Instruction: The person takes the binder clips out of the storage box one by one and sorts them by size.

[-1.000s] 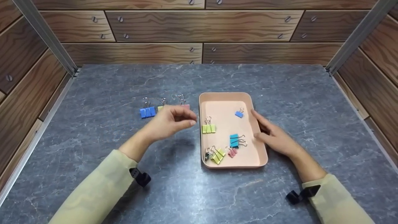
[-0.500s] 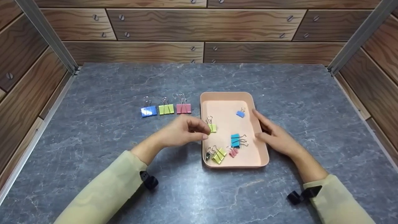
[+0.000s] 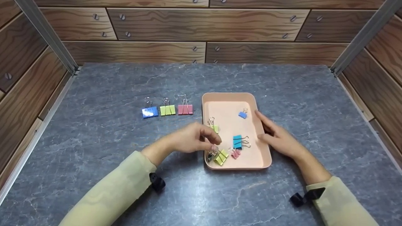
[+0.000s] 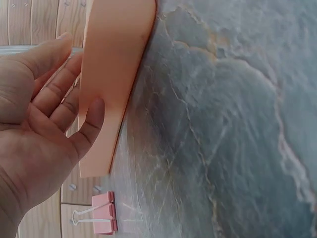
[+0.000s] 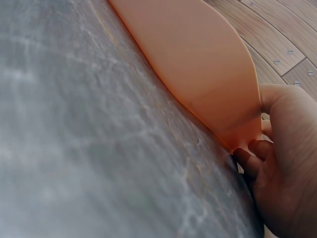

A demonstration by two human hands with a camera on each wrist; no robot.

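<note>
My left hand (image 3: 192, 138) hangs over the left wall of a pink tray (image 3: 232, 97), fingers loosely bent. Its thumb tip is close to the handles of a yellow-green binder clip (image 3: 221, 158); whether they touch, I cannot tell. In the left wrist view nothing shows between the fingers. The right hand (image 3: 278, 139) grips the tray's right wall, thumb over the rim. Inside the tray also lie a teal binder clip (image 3: 237, 142), a small pink one (image 3: 235, 153), a small blue one (image 3: 242, 115), a dark one (image 3: 210, 156) and a partly hidden yellow-green one (image 3: 215, 128).
On the dark marbled table (image 3: 125, 78), left of the tray, a blue binder clip (image 3: 149, 112), a yellow-green one (image 3: 167, 110) and a pink one (image 3: 185, 109) stand in a row. Wood-patterned panels (image 3: 207, 25) enclose the back and sides.
My left hand has moved from beside the row of clips, rightward and nearer to me, over the tray's lower left part. The right hand stays on the tray.
</note>
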